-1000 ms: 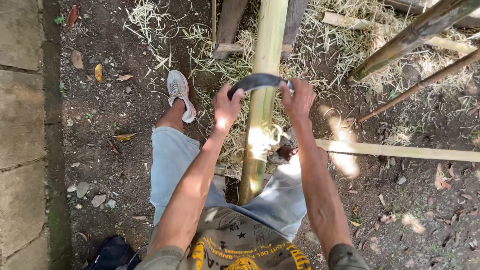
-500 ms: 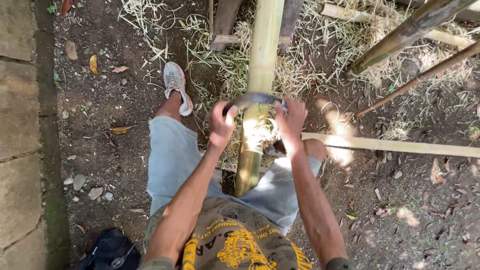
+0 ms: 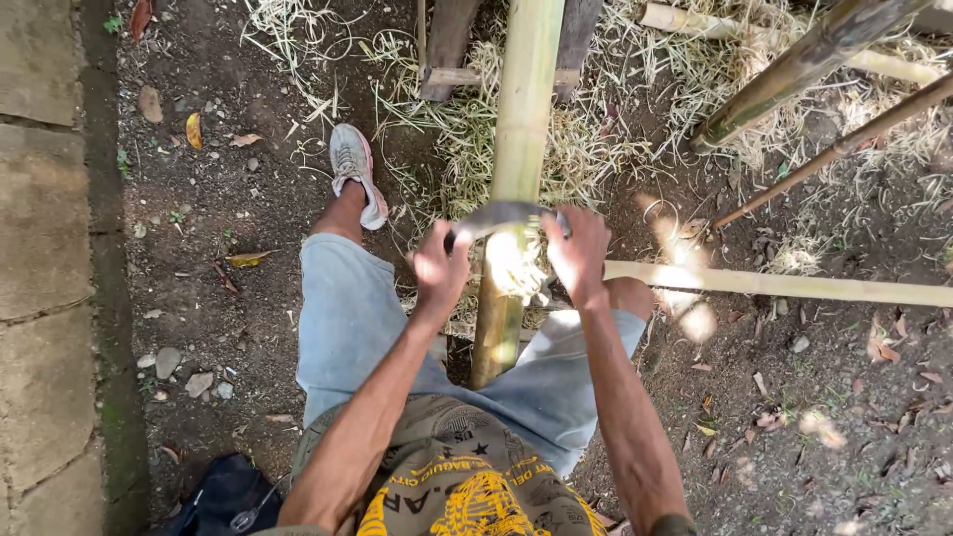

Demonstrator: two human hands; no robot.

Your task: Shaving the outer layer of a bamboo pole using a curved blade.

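Head view, looking down on a seated person; noted left to right.

Far left: stone paving slabs edge a strip of bare dirt ground scattered with pebbles and dry leaves. A dark bag lies at the lower left, beside the person's hip.

Left leg in light denim shorts stretches forward; the foot wears a grey sneaker, resting on the dirt near a spread of dry bamboo shavings.

Left hand: grip clamped shut around the left end of a curved two-handled blade, knuckles up.

Centre: a thick bamboo pole runs from between the thighs away toward wooden supports at the top. The blade lies crosswise on the pole's upper face, touching it. Just below the blade a bright sunlit patch of pale bared surface shows on the pole; the rest of the pole above is yellow-green.

Right hand: grip closed tight on the blade's right end, level with the left hand, pole between the two hands.

Right: a thin pale bamboo strip lies horizontally on the ground, its near end by the right knee. Upper right: two darker bamboo poles lean diagonally, above more shavings.
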